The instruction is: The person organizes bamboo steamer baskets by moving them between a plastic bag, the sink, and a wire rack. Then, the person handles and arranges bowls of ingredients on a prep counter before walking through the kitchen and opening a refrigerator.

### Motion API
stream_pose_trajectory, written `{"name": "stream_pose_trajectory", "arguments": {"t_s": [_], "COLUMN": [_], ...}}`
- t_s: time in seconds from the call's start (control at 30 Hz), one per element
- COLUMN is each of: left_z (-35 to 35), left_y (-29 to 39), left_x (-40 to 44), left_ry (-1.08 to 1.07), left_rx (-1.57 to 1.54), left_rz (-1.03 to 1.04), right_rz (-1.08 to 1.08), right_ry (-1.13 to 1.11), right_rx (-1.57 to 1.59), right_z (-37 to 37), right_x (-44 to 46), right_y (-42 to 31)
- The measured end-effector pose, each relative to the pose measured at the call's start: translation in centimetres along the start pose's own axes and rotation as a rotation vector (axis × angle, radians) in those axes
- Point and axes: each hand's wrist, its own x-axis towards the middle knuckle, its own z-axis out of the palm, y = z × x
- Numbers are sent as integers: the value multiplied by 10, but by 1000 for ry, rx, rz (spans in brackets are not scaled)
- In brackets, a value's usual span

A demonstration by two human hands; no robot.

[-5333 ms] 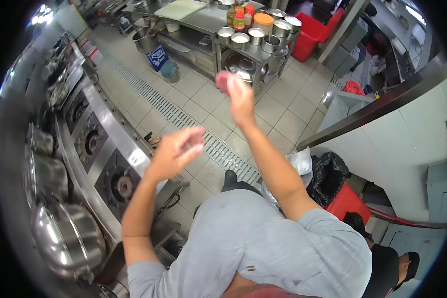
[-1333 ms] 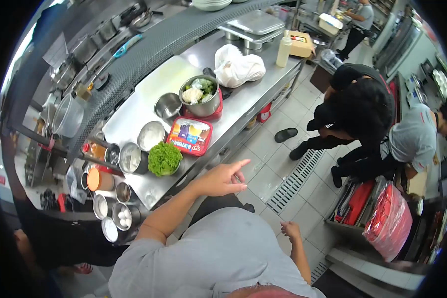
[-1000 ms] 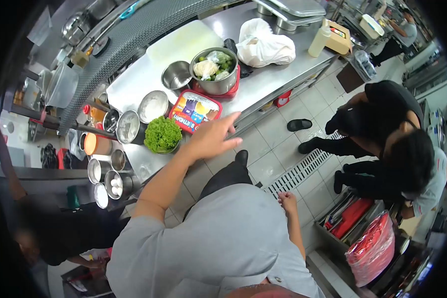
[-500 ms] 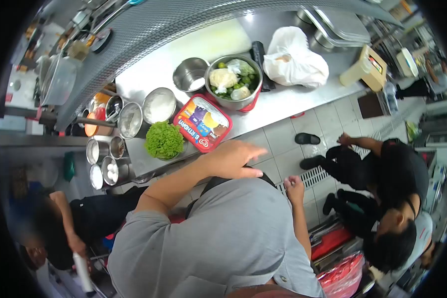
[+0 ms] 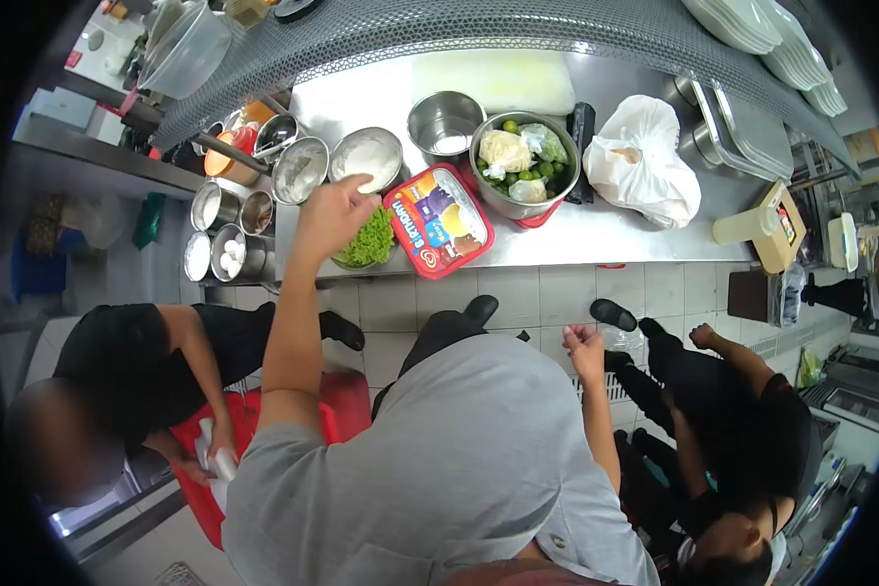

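Observation:
My left hand (image 5: 334,217) reaches over the front edge of the steel counter, above the green lettuce (image 5: 369,241). Its fingertips are near a metal bowl of white powder (image 5: 366,159); whether they touch anything is unclear. A red-rimmed ice cream tub (image 5: 440,221) lies just right of the lettuce. Behind it stand an empty-looking metal pot (image 5: 445,125) and a pot of limes and bagged items (image 5: 525,163). My right hand (image 5: 583,344) hangs in front of the counter, away from everything, with its fingers curled and nothing visible in them.
A white plastic bag (image 5: 643,164), a squeeze bottle (image 5: 738,227) and a cardboard box (image 5: 777,229) are on the counter's right. Small pots with eggs (image 5: 232,252) stand left. One person (image 5: 137,361) bends over a red bin at left; another (image 5: 742,420) is at right.
The view has turned to face the counter squarely. My left hand has moved from in front of the tub to over the lettuce. The left co-worker now leans over a red bin.

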Motion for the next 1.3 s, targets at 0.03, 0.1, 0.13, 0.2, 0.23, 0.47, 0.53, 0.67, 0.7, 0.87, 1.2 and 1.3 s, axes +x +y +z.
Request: {"name": "stream_pose_trajectory", "arguments": {"t_s": [0.03,0.1,0.13,0.2,0.23,0.47,0.53,0.67,0.7,0.87,1.2,1.3], "left_z": [-2,1,9,33,52,125,132,118,113,67,-44,-75], "left_y": [-3,-6,-2,2,-1,-8,-11,2,1,9,-19,-4], "left_x": [8,22,30,49,60,151,158,167,174,213,161,88], "left_ry": [29,54,51,32,15,-143,-133,30,52,-48,456,456], "left_rx": [26,125,196,277,288,578,579,569,514,510,546,467], "left_rz": [15,36,44,99,144,178,247,377,397,87,159,195], "right_rz": [7,38,53,81,66,44,74,114,125,149,119,143], "right_ry": [7,19,11,3,3,-29,-60,-106,-119,-180,-306,-251], "right_rx": [-4,-11,-47,-113,-84,-268,-332,-479,-522,-773,-939,-794], "right_z": [-2,-4,-8,-16,-18,-30,-37,-62,-70,-136,-152,-119], "right_x": [-3,-6,-7,-10,-8,-8,-6,1,2,12,25,25], "right_y": [8,28,36,49,66,137,150,174,179,197,224,214]}}
